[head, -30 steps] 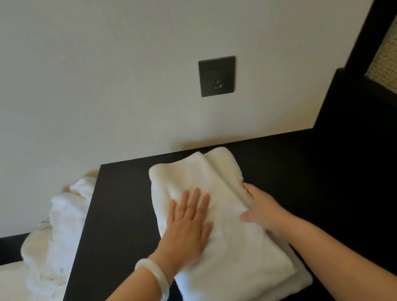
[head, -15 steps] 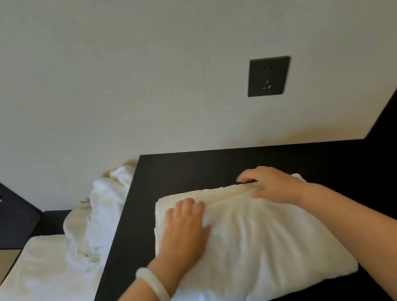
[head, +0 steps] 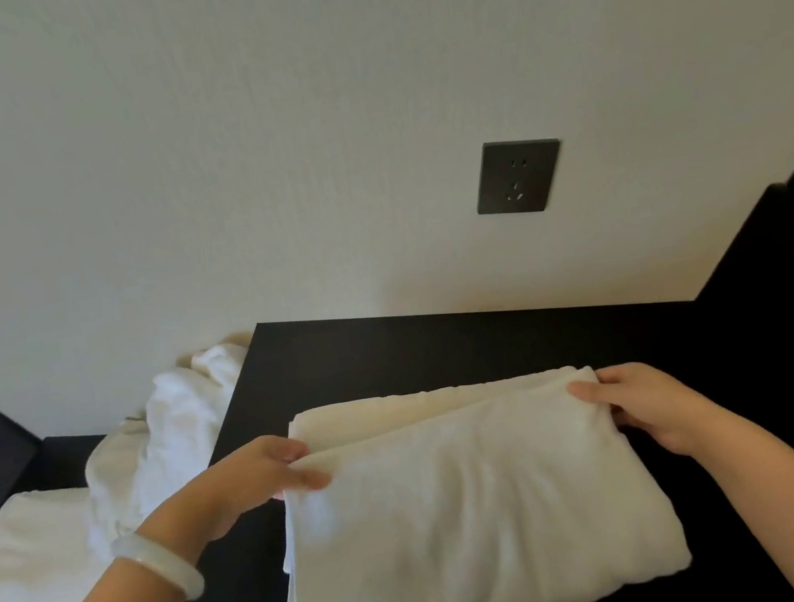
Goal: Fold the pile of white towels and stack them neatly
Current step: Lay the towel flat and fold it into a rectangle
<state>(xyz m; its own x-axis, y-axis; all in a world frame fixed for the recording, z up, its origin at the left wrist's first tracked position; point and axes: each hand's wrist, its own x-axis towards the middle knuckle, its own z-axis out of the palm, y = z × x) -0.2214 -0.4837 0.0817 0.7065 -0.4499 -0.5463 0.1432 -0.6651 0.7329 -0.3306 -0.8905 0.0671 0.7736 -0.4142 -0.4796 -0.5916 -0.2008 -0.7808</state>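
Right, mid-fold on the thick white terry towel (head: 470,513), which lies flat on the black matte tabletop (head: 443,345), straight below the dark square wall socket (head: 518,176). Left hand (head: 256,479): fingers pinch the upper layer's far-left corner, thumb on top. Right hand (head: 656,408): fingers clamped on the far-right corner the same way. The upper layer sits short of the bottom layer's far edge, so a strip of that layer shows on the socket side. Step, as I judge it: squaring up or lifting the top flap for the last fold. Next move needs both corners carried evenly, edges matched, then pressed flat; an uneven pull would skew it. Down-left of the socket, off the tabletop's edge, a crumpled heap of white towels (head: 172,440) waits unfolded, partly over one flat folded white towel (head: 21,568), probably the start of the stack. Pale stone-like bangle (head: 160,562) on my left wrist.
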